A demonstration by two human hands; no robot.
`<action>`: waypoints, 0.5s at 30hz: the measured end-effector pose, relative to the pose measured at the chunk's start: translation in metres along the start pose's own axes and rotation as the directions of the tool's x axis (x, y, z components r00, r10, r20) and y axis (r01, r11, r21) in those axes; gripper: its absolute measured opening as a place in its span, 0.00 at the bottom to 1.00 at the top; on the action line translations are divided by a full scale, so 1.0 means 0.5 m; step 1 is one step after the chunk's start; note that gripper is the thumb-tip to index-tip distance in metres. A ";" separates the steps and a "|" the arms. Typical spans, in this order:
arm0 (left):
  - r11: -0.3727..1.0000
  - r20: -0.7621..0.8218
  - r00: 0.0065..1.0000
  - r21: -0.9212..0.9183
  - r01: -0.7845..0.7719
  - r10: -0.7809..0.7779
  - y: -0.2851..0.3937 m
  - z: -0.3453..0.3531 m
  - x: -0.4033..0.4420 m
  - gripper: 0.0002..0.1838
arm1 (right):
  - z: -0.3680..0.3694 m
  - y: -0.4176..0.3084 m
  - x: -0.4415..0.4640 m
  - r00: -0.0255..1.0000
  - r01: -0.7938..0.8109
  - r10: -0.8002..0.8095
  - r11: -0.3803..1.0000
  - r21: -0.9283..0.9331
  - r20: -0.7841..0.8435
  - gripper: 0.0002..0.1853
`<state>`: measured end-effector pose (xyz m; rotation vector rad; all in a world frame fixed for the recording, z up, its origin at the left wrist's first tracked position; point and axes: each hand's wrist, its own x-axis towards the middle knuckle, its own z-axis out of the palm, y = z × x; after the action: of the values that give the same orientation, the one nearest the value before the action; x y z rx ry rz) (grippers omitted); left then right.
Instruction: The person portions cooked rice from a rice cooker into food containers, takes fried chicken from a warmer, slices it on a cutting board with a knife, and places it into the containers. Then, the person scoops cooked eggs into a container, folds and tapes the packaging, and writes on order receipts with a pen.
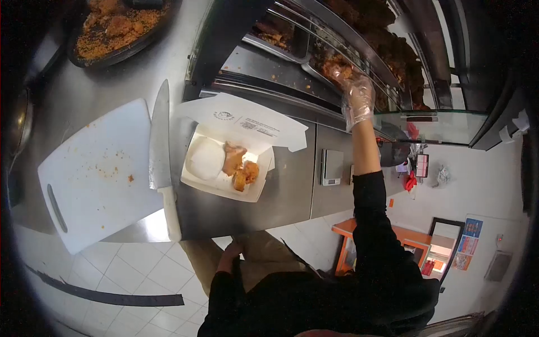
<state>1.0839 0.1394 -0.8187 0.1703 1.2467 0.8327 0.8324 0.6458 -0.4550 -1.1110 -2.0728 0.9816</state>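
Note:
My right hand [356,95], in a clear plastic glove, reaches into the heated display cabinet. Its fingertips touch the fried chicken [332,63] in a metal tray and blend into it, so their grip is not clear. My left hand [232,250] hangs low by my trousers, away from the counter, with its fingers mostly hidden. On the counter stands an opened white cardboard box [264,178]. In it are a rounded white portion [205,159], which looks like wrapped rice, and fried chicken pieces [234,158].
A large knife [160,135] lies along a white cutting board [95,185], its handle near the counter edge. A small scale [332,164] sits right of the box. A dark pan [120,53] with crumbs and chicken is at the upper left. The cabinet's glass edge [449,128] is near my right forearm.

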 end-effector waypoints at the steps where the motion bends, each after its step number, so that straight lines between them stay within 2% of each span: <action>1: 0.997 0.020 1.000 0.081 0.009 -0.010 -0.049 0.007 0.039 0.33 | 0.002 -0.041 -0.042 0.996 0.070 -0.077 0.988 0.136 0.051 0.26; 2: 0.986 0.039 0.999 0.164 0.016 -0.023 -0.089 0.011 0.074 0.33 | 0.002 -0.063 -0.065 0.983 0.131 -0.160 0.953 0.274 0.089 0.26; 3: 0.969 0.057 0.998 0.247 0.020 -0.035 -0.127 0.014 0.108 0.34 | -0.010 -0.015 -0.043 0.970 0.196 -0.222 0.955 0.225 0.097 0.23; 6: 0.972 0.039 0.977 0.117 0.202 -0.208 0.061 -0.005 -0.032 0.34 | -0.012 -0.086 -0.093 0.966 0.120 -0.167 0.966 0.230 0.198 0.21; 9: 0.970 0.006 0.980 0.144 0.196 -0.199 -0.011 0.012 0.014 0.32 | -0.006 -0.117 -0.113 0.928 0.123 -0.217 0.946 0.301 0.303 0.21; 12: 0.979 0.043 0.996 0.193 0.069 -0.078 -0.007 0.016 -0.003 0.30 | 0.013 -0.095 -0.088 0.938 0.261 -0.237 0.963 -0.065 0.251 0.21; 15: 0.984 0.044 0.990 0.122 0.127 -0.133 -0.120 0.050 0.066 0.27 | 0.010 -0.076 -0.057 0.902 0.421 -0.366 0.866 -0.271 0.231 0.18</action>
<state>1.1363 0.1262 -0.8675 0.2028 1.2450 0.6380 0.8259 0.6050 -0.4310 -0.7093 -2.5337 0.5711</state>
